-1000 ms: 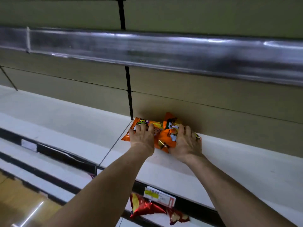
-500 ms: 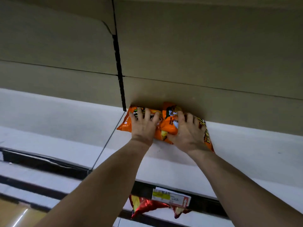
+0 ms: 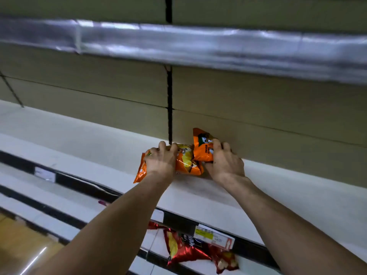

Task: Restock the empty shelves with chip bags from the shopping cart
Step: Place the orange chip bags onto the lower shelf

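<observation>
left hand (image 3: 161, 160) gripping lying bag (image 3: 187, 164), right hand (image 3: 225, 162) gripping (seemingly) upright bag (image 3: 202, 148)

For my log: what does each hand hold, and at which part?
Left hand: lying orange foil chip bag, at its left half. Right hand: upright orange foil bag, lower side.

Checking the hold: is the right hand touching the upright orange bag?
Touching: the head view shows the right hand curled round the upright orange bag.
</observation>
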